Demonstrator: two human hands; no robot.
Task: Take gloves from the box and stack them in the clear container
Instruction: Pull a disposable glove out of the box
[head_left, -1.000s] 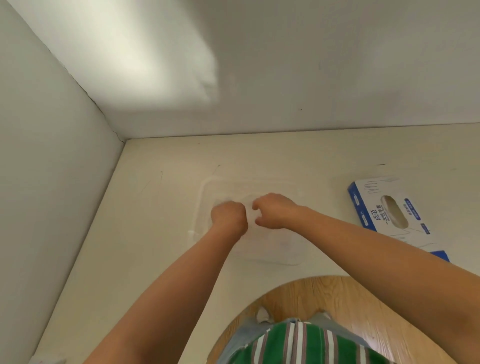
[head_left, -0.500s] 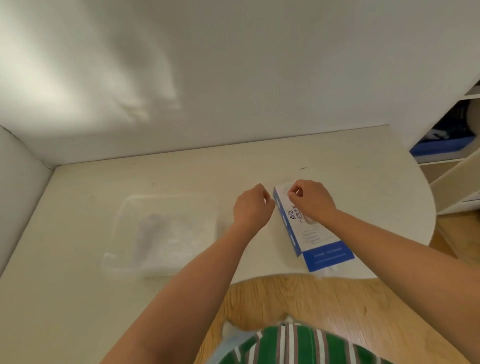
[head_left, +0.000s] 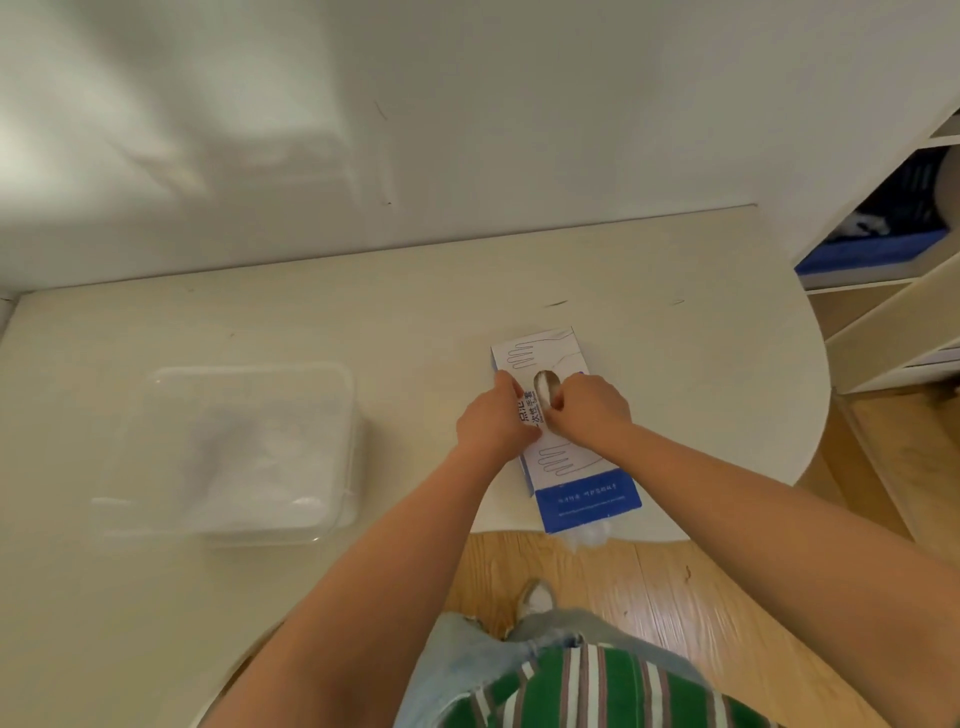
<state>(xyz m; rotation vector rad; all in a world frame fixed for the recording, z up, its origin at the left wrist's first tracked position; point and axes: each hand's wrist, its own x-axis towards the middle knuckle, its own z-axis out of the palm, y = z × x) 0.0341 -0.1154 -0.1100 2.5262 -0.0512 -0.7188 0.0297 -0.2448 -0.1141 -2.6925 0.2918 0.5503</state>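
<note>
Head view: two bare hands work at a white-and-blue cardboard glove box (head_left: 582, 488) on a cream desk (head_left: 363, 322).
The left hand (head_left: 491, 415) grips the box's left edge, thumb on top. The right hand (head_left: 589, 410) curls its fingers (head_left: 560, 402) at the oval opening; I can't tell whether they have a glove. The box lies flat by the desk's near edge, well apart from the clear plastic container (head_left: 156, 384) to its left, where thin translucent gloves (head_left: 260, 457) lie piled.
</note>
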